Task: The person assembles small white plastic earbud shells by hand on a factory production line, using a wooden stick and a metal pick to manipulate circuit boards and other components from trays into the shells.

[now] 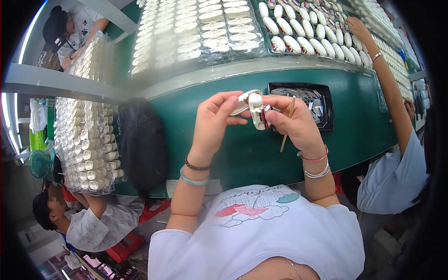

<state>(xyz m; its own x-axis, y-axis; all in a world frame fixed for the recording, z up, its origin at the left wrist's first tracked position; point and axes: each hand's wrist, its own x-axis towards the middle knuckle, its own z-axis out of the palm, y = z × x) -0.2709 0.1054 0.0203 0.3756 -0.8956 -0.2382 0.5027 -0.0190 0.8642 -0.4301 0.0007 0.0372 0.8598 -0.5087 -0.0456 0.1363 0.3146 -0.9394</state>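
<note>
Over the green table, my left hand (212,119) pinches a white oval plastic shell (239,110) between thumb and fingers. My right hand (296,123) grips a white plastic housing (255,106) with red and dark parts showing inside it. The two pieces meet or overlap between my hands; whether they are joined I cannot tell. A thin wooden stick (283,141) is also held in my right hand, crossing the fingers and pointing down toward the table. Beyond my right hand sits a black tray (298,84) of thin metal strips and small parts.
Clear plastic trays of white shells (196,32) stand along the table's back, with filled oval pieces (322,44) at the right. A black bag (142,144) lies left, beside stacked shells (86,144). At right a co-worker's arm (392,79) reaches to the trays; other people sit left.
</note>
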